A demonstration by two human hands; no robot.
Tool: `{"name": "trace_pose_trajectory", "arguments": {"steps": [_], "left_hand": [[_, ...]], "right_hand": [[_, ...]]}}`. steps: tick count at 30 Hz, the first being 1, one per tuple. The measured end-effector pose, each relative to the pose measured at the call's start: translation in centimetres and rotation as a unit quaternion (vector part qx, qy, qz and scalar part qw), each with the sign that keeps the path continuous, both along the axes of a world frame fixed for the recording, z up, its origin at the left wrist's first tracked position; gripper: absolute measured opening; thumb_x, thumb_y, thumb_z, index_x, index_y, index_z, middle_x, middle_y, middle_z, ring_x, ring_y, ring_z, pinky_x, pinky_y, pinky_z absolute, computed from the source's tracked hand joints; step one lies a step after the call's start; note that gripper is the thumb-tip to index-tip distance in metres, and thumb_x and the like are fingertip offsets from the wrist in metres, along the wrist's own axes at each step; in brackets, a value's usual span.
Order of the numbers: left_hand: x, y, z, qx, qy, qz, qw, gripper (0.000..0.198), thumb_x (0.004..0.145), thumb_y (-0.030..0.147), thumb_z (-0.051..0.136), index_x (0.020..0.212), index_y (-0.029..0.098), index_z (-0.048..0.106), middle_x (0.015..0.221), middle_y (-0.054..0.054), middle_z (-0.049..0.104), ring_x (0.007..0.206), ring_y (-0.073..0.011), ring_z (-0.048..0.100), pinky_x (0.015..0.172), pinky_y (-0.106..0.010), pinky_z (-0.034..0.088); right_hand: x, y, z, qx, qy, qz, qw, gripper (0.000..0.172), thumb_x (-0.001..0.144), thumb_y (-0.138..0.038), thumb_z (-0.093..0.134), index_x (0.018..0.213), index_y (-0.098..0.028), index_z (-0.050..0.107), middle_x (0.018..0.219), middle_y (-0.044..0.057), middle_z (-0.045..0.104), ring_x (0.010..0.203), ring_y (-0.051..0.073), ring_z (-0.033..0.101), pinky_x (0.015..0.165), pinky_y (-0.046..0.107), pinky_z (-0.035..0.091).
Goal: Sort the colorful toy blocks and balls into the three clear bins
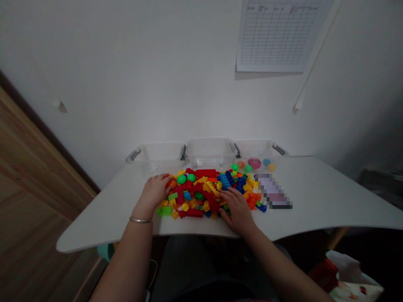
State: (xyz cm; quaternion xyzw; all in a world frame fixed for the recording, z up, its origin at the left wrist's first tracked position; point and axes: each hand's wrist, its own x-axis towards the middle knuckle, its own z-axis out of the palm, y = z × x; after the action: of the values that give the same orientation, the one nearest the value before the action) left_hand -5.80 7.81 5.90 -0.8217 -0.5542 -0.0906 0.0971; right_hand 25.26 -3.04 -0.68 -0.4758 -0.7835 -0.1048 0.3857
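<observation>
Right hand point(236, 211) on crosswise brick pile point(201, 189)

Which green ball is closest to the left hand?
The green ball resting on the toy bricks just right of the left hand; the next green ball lies farther right, and the others farther still, by the clear bins.

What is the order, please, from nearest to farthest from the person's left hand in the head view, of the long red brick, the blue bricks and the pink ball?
From the left hand:
1. Long red brick, at the back of the pile, near its middle.
2. Blue bricks, to its right in the pile.
3. Pink ball, beyond the pile's back right edge.
</observation>
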Motion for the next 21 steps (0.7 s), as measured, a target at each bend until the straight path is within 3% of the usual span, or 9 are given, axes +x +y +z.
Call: {"name": "trace_pose_trajectory", "arguments": {"steps": [6,14,18,21], "left_hand": [[-0.5,1.6,-0.1,-0.056,-0.019,-0.022,0.998,0.04,0.085,0.029,0.054,0.123,0.023,0.063,0.14,-0.012,0.053,0.125,-0.0265,0.053,0.104,-0.038,0.042],[-0.5,2.7,0.4,-0.047,-0.031,-0.042,0.998,0.039,0.074,0.024,0.063,0.113,0.02,0.069,0.139,-0.014,0.055,0.126,-0.0292,0.052,0.107,-0.039,0.041],[-0.4,1.7,1.7,-0.019,-0.091,-0.043,0.995,0.042,0.075,0.031,0.064,0.115,0.017,0.067,0.135,-0.015,0.058,0.124,-0.03,0.054,0.109,-0.041,0.039],[0.8,-0.2,2.3,0.028,-0.188,0.005,0.982,0.043,0.074,0.036,0.064,0.113,0.018,0.065,0.123,-0.013,0.065,0.117,-0.0313,0.058,0.105,-0.045,0.041]], "right_hand": [[0.0,0.0,0.1,-0.007,0.003,0.0,1.0,0.04,0.089,-0.027,0.052,0.126,-0.013,0.055,0.126,0.013,0.061,0.128,0.029,0.045,0.107,0.051,0.042],[0.0,0.0,0.3,-0.007,0.007,0.003,1.0,0.039,0.089,-0.027,0.052,0.125,-0.014,0.056,0.125,0.013,0.062,0.128,0.029,0.046,0.106,0.051,0.044],[-0.1,-0.1,0.2,-0.011,0.007,0.003,1.0,0.039,0.088,-0.026,0.052,0.125,-0.014,0.056,0.125,0.012,0.062,0.128,0.029,0.045,0.106,0.05,0.043],[-0.1,-0.1,0.2,-0.013,0.008,0.002,1.0,0.039,0.088,-0.026,0.053,0.125,-0.014,0.056,0.125,0.013,0.062,0.128,0.028,0.045,0.107,0.05,0.043]]}}
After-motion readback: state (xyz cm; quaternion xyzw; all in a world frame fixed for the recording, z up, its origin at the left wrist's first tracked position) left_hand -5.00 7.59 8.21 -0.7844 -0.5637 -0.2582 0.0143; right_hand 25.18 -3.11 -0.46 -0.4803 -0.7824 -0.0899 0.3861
